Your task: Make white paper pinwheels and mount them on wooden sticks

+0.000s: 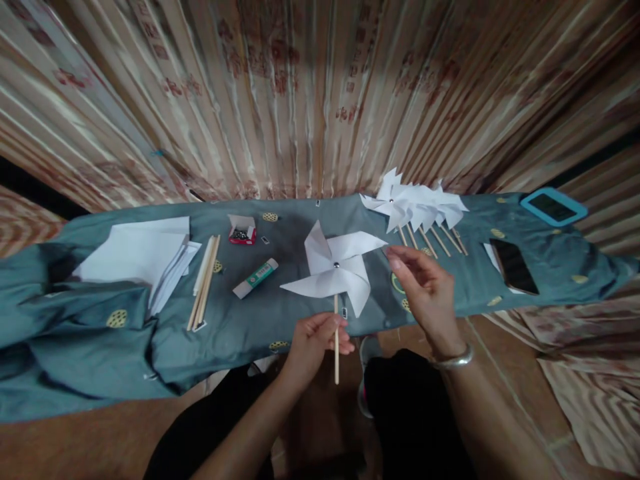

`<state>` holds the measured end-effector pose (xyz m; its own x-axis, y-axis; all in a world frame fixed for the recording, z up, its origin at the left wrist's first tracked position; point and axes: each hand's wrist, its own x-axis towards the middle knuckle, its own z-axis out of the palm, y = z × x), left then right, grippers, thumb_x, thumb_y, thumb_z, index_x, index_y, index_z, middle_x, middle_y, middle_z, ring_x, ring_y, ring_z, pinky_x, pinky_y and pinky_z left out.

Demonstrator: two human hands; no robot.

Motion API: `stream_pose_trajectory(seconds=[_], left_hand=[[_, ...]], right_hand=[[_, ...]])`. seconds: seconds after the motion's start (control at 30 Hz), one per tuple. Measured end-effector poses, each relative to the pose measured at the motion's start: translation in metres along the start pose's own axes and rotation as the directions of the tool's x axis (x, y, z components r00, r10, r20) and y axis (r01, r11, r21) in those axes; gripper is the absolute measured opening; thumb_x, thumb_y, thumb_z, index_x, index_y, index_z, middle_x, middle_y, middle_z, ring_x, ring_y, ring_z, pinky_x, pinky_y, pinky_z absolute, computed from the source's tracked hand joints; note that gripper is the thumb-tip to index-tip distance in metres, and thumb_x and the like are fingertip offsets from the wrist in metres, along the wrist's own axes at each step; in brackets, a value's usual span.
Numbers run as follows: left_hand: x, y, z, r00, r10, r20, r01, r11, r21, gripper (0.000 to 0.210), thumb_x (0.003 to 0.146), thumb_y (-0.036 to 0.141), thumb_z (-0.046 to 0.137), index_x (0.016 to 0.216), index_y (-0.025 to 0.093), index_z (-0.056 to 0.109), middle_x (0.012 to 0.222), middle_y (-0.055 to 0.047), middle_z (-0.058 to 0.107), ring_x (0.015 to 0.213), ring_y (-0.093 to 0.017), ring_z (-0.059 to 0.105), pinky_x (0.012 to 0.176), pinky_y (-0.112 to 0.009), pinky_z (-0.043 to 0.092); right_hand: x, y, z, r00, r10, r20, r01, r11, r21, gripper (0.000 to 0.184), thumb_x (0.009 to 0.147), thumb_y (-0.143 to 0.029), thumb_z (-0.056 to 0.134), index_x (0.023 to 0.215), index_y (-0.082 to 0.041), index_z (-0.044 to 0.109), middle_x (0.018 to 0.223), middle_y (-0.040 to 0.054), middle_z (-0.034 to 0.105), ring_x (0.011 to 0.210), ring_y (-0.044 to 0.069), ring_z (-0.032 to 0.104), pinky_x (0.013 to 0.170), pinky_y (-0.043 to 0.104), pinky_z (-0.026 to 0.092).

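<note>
A white paper pinwheel (336, 257) faces me over the front of the table, a silver pin head at its centre. My left hand (315, 340) is closed round its wooden stick (337, 365), below the paper blades. At the tip of the upper right blade is my right hand (423, 287), thumb and forefinger pinched together there. To the left of the pinwheel lies a green and white glue stick (255, 278). Behind that, a small red box (243, 230) stands open with dark metal pins inside.
Finished pinwheels (425, 203) lie overlapping at the back right. White paper sheets (140, 257) and loose wooden sticks (205, 283) are at the left. A phone (513, 265) and a blue-framed tablet (554, 205) rest at the right. A curtain (300, 100) hangs behind the cloth-covered table (290, 233).
</note>
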<state>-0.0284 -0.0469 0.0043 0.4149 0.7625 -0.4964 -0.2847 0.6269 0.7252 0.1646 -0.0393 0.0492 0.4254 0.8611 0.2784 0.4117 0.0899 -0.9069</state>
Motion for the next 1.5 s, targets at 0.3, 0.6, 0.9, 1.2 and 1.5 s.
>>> stream_pose_trajectory(seconds=[0.3, 0.6, 0.9, 1.2, 1.5], left_hand=[[0.025, 0.014, 0.005, 0.994, 0.102, -0.044, -0.101, 0.994, 0.029, 0.051, 0.051, 0.06, 0.086, 0.067, 0.014, 0.073, 0.055, -0.001, 0.067, 0.05, -0.012, 0.063, 0.056, -0.023, 0.054], [0.04, 0.011, 0.008, 0.99, 0.133, -0.049, -0.13, 0.99, 0.054, 0.044, 0.056, 0.054, 0.085, 0.069, 0.014, 0.075, 0.056, -0.001, 0.067, 0.051, -0.01, 0.059, 0.059, -0.023, 0.051], [0.05, 0.007, 0.009, 0.982, 0.17, -0.077, -0.158, 0.977, 0.14, 0.042, 0.059, 0.055, 0.081, 0.069, 0.015, 0.076, 0.061, -0.004, 0.068, 0.055, -0.013, 0.057, 0.061, -0.026, 0.048], [0.052, 0.008, 0.008, 0.953, 0.292, -0.085, -0.268, 0.938, 0.222, 0.037, 0.065, 0.053, 0.077, 0.06, 0.016, 0.074, 0.054, 0.001, 0.057, 0.056, -0.011, 0.045, 0.06, -0.023, 0.038], [0.055, 0.007, 0.008, 0.961, 0.269, -0.073, -0.248, 0.945, 0.212, 0.039, 0.064, 0.055, 0.078, 0.057, 0.017, 0.073, 0.054, 0.0, 0.056, 0.053, -0.01, 0.044, 0.058, -0.023, 0.036]], right_hand=[[0.0, 0.021, 0.032, 0.919, 0.292, 0.266, -0.369, 0.874, 0.315, 0.044, 0.06, -0.046, 0.086, 0.095, -0.022, 0.072, 0.078, 0.0005, 0.075, 0.073, 0.016, 0.067, 0.072, 0.029, 0.053], [0.003, 0.024, 0.04, 0.88, 0.347, 0.324, -0.461, 0.786, 0.412, 0.036, 0.059, -0.039, 0.087, 0.085, -0.02, 0.072, 0.059, -0.0054, 0.063, 0.051, 0.007, 0.049, 0.051, 0.021, 0.04], [0.0, 0.023, 0.048, 0.837, 0.378, 0.396, -0.528, 0.747, 0.405, 0.038, 0.056, -0.05, 0.086, 0.073, -0.02, 0.068, 0.061, -0.0026, 0.066, 0.051, 0.01, 0.053, 0.05, 0.024, 0.045], [-0.004, 0.022, 0.053, 0.869, 0.307, 0.388, -0.449, 0.817, 0.361, 0.034, 0.061, -0.053, 0.081, 0.065, -0.022, 0.068, 0.061, -0.0013, 0.065, 0.058, 0.014, 0.057, 0.06, 0.029, 0.048], [-0.004, 0.028, 0.053, 0.914, 0.314, 0.256, -0.394, 0.836, 0.381, 0.045, 0.076, -0.058, 0.069, 0.054, -0.02, 0.059, 0.054, -0.0022, 0.052, 0.053, 0.011, 0.042, 0.053, 0.027, 0.035]])
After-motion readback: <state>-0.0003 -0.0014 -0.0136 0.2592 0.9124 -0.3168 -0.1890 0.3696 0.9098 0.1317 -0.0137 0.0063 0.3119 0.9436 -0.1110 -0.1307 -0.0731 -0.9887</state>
